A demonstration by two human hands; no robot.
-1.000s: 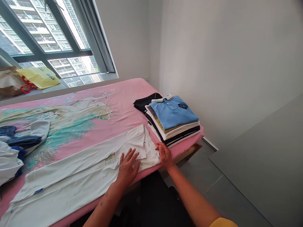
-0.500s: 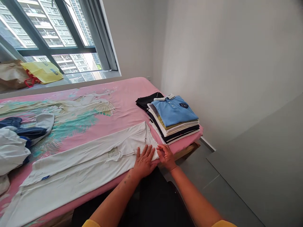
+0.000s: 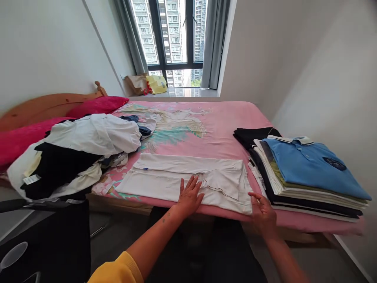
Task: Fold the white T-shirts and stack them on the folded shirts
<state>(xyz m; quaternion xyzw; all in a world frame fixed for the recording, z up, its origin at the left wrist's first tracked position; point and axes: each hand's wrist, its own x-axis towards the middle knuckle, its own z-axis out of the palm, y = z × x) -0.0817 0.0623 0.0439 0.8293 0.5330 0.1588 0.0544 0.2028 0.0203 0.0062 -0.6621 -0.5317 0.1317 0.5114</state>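
Observation:
A white garment (image 3: pixel 165 181), folded into a long flat strip, lies along the front edge of the bed. It has a small blue label near its left end and a layered fold towards its right end. My left hand (image 3: pixel 190 196) rests palm down on the strip, fingers stretched out. At the strip's right end, my right hand (image 3: pixel 263 216) has curled fingers closed at the near corner; the thumb is partly hidden. Just right of that hand stands a stack of folded clothes (image 3: pixel 318 198), with a blue polo shirt (image 3: pixel 312 165) on top.
A loose heap of clothes (image 3: pixel 97 135) covers the bed's left side, by red pillows (image 3: pixel 100 106). Folded black clothing (image 3: pixel 255 135) lies behind the stack. A black chair (image 3: pixel 59 239) stands at the front left. Bags (image 3: pixel 156 84) sit on the windowsill.
The view has swung left, bringing the clothes heap, pillows and chair in. My left hand now lies farther left along the garment; my right hand stays by its right end.

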